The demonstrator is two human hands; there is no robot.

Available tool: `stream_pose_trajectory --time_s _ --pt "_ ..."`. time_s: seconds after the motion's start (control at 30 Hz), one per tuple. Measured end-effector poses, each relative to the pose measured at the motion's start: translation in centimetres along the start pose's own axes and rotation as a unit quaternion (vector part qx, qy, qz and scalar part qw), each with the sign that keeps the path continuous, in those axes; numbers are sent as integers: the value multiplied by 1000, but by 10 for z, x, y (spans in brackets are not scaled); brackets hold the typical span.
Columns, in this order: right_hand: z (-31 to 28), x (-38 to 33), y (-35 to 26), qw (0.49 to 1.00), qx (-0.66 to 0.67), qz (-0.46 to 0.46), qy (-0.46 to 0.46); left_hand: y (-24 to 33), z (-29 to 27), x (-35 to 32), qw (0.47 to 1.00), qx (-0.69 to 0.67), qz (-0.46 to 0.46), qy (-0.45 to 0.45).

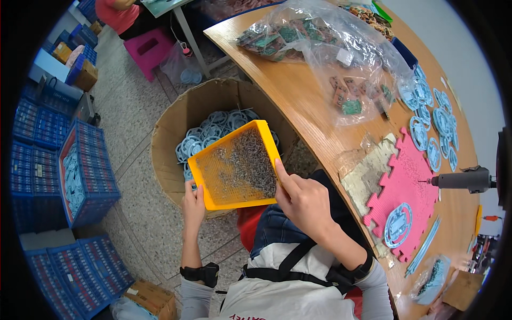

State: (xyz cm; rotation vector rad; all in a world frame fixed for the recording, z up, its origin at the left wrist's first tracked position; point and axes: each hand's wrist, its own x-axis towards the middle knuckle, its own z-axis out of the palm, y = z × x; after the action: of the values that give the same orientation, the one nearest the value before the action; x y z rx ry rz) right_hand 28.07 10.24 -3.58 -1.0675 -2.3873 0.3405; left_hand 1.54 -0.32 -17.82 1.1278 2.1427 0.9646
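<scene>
1. Yellow plastic makes the shallow rectangular tray (240, 205), which is held in the air, in front of the person's body and over the near part of a wide round cardboard bin (173, 120).
2. Many small grey metal pieces (250, 160), too small to tell exactly, lie in this tray. They are gathered thickly toward its right side, and at the left side the patterned bottom is seen.
3. Both hands are holding the tray. The left hand (193, 205) grips its lower left corner, and the right hand (306, 205) grips its right side, with one finger laid along the rim.
4. Inside the bin there are many pale-blue plastic ring-shaped parts (218, 125); the tray hides some of them.
5. On the right stands a light-brown wooden desk (288, 98). It carries a pink foam mat (410, 181) with toothed edge, and one pale-blue oval frame (399, 225) lies on this mat.
6. A grey cylindrical power screwdriver (464, 180) points its thin bit over the mat.
7. Farther on the desk, a transparent plastic bag (368, 50) contains green and reddish circuit boards (352, 106).
8. At the left, blue plastic crates (98, 160) stand on the speckled floor (128, 114).
</scene>
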Motion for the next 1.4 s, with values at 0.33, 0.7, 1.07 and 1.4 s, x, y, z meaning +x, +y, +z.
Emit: stream_pose_trajectory --time_s 0.33,0.7,1.07,1.4 --pt "1 -2 3 1000 1 -5 3 0 2 2 996 -90 -9 27" --pt "52 -25 38 964 166 174 -115 77 -77 -3 951 234 139 150" --pt "63 -32 52 914 291 251 -131 144 -93 -8 919 328 187 111" --pt "62 -33 52 910 312 256 -94 166 -92 -16 901 313 261 151"
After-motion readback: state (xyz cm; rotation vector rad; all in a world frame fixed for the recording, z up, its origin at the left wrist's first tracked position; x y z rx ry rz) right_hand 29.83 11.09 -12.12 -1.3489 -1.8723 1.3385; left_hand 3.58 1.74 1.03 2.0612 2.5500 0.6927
